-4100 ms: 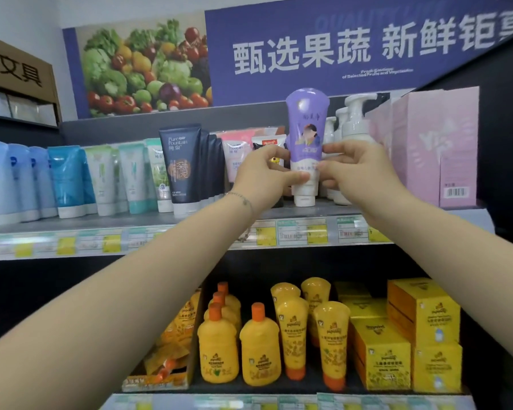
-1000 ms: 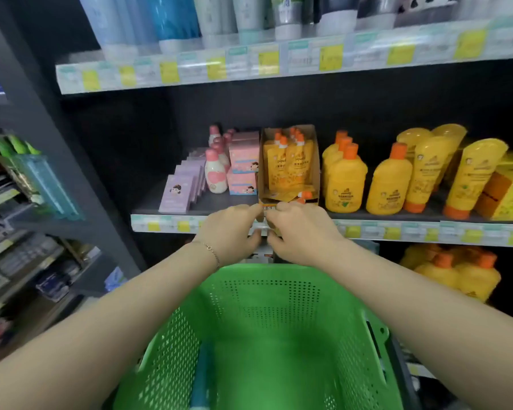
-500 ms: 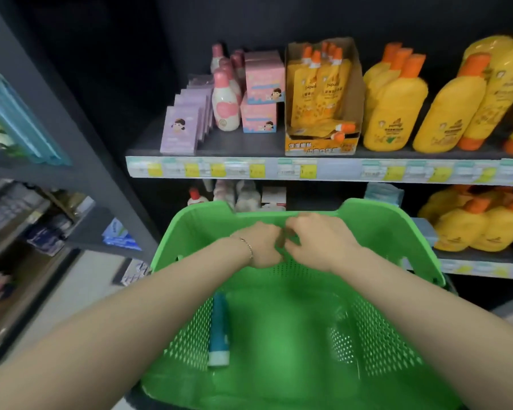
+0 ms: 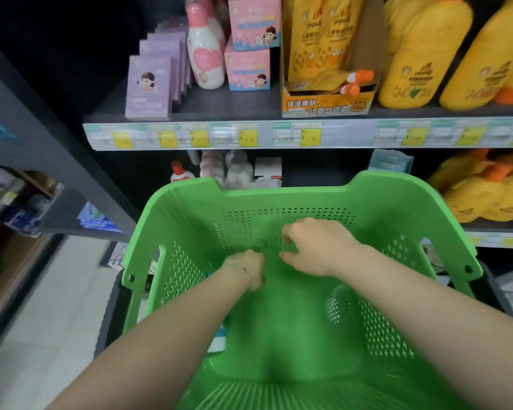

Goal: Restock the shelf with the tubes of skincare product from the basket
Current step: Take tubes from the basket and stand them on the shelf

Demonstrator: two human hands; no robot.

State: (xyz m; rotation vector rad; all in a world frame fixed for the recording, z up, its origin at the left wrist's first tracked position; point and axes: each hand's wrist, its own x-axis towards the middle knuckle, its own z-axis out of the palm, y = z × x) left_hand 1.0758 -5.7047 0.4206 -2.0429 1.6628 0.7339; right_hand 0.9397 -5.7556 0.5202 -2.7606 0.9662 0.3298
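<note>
Green basket [image 4: 308, 192] | dark shelf [image 4: 224, 103] | yellow price tags [image 4: 310, 137] | pale floor [image 4: 57, 306]

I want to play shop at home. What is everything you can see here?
basket: one, green, in front, low
tube: one, blue-white, in basket under left forearm
purple boxes: a row, purple, upper shelf, left
bottle: one, pink-white, beside purple boxes
pink boxes: two, pink, stacked right of bottle
pouches: several, yellow, in cardboard display box
yellow bottles: several, yellow, both shelves, right
left hand: one, in basket near tube
right hand: one, in basket, holding nothing
</note>
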